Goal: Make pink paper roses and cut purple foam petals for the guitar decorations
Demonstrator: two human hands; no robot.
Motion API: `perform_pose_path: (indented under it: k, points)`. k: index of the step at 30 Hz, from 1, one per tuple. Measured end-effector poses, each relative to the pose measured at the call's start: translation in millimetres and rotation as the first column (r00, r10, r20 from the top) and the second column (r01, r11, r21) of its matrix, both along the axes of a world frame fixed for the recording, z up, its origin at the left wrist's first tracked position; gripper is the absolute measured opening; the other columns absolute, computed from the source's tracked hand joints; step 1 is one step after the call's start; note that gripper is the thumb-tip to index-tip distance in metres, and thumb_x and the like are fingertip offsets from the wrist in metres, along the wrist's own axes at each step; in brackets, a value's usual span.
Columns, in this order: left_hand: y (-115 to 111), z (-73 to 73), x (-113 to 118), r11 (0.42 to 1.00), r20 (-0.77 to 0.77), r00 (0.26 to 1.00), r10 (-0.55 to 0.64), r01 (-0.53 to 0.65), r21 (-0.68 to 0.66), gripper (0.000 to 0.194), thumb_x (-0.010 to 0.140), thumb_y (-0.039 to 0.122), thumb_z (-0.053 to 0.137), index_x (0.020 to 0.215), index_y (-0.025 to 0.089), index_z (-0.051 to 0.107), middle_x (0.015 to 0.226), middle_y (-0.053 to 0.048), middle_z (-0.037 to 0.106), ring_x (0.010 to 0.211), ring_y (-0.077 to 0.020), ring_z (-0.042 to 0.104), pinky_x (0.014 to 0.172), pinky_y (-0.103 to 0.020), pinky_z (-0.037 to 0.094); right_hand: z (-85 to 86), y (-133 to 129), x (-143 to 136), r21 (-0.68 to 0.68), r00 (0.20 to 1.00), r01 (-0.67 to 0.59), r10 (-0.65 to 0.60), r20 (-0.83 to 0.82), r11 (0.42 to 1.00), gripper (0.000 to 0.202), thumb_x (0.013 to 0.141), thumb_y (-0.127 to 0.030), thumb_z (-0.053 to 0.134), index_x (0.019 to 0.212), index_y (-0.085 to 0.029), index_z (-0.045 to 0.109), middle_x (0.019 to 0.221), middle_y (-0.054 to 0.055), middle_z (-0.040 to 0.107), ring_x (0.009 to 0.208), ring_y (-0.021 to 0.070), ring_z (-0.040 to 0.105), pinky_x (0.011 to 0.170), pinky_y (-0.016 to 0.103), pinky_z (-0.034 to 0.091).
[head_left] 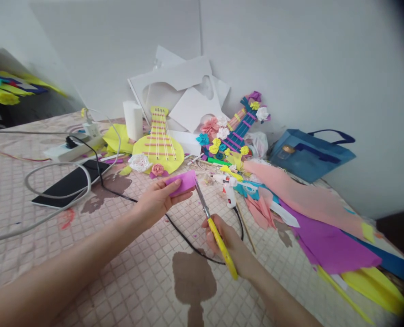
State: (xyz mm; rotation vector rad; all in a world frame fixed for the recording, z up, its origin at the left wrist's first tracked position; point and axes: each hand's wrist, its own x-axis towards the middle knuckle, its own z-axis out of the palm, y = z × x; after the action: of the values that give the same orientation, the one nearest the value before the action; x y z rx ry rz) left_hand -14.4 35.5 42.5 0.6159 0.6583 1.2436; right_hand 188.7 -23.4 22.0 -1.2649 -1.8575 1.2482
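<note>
Now the left hand (161, 197) holds a small violet paper (185, 181) over the table (147, 281). The thumb is pressed on top of the paper and the fingers go under it, so the hand is closed on it at one end, while some fingers stretch out below its lower edge. The rest of the paper comes out beyond the thumb, toward the side of the right hand (222, 234).

The right hand is bent around the scissors (206, 213), with its fingers closed at the yellow handle. One long part of this handle reaches back over the hand. How each finger sits in the handle I cannot tell. The blades point away from the person and come up to the right edge of the paper; they look nearly together, but if the edge is between them is too small to tell. So the paper lies ahead of the right hand and a little to its left, apart from its fingers.

Just beyond the scissors, to the right, is the white glue gun (229, 193), and a thin stick (246, 227) lies near it. Farther away, beyond the left hand, the yellow guitar (159, 150) leans upright with white strings.
</note>
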Motion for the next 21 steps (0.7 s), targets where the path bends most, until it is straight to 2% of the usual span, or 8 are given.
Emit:
perform_pose_path:
  k: [7, 12, 21]
  points:
    - [-9, 2.1, 8, 0.997, 0.016, 0.997, 0.071, -0.072, 0.032, 0.006, 0.080, 0.015, 0.069, 0.075, 0.012, 0.072, 0.079, -0.003, 0.073, 0.078, -0.0126, 0.068, 0.087, -0.030, 0.057, 0.5, -2, -4, -0.042, 1.000, -0.005, 0.005, -0.001, 0.999, 0.015, 0.084, -0.033, 0.053, 0.088, -0.022, 0.043, 0.061, -0.007, 0.043, 0.052, 0.0091, 0.039, 0.048, 0.022, 0.031]
    - [-15, 2.2, 12, 0.992, 0.020, 0.995, 0.102, -0.103, 0.071, 0.009, 0.076, 0.020, 0.073, 0.082, 0.014, 0.073, 0.087, -0.005, 0.074, 0.085, -0.0154, 0.068, 0.090, -0.034, 0.055, 0.2, -3, -6, -0.057, 1.000, 0.008, -0.008, 0.010, 0.998, 0.021, 0.085, -0.039, 0.055, 0.087, -0.022, 0.043, 0.060, -0.008, 0.040, 0.050, 0.0083, 0.035, 0.047, 0.021, 0.029]
    - [-17, 2.6, 14, 0.995, -0.016, 0.998, 0.065, -0.064, 0.078, 0.015, 0.074, 0.023, 0.075, 0.085, 0.013, 0.074, 0.091, -0.006, 0.074, 0.095, -0.0207, 0.067, 0.096, -0.037, 0.052, 2.1, -7, -10, -0.044, 1.000, 0.011, -0.012, -0.007, 0.999, 0.031, 0.086, -0.051, 0.053, 0.086, -0.021, 0.046, 0.063, -0.006, 0.043, 0.054, 0.0092, 0.038, 0.048, 0.022, 0.032]
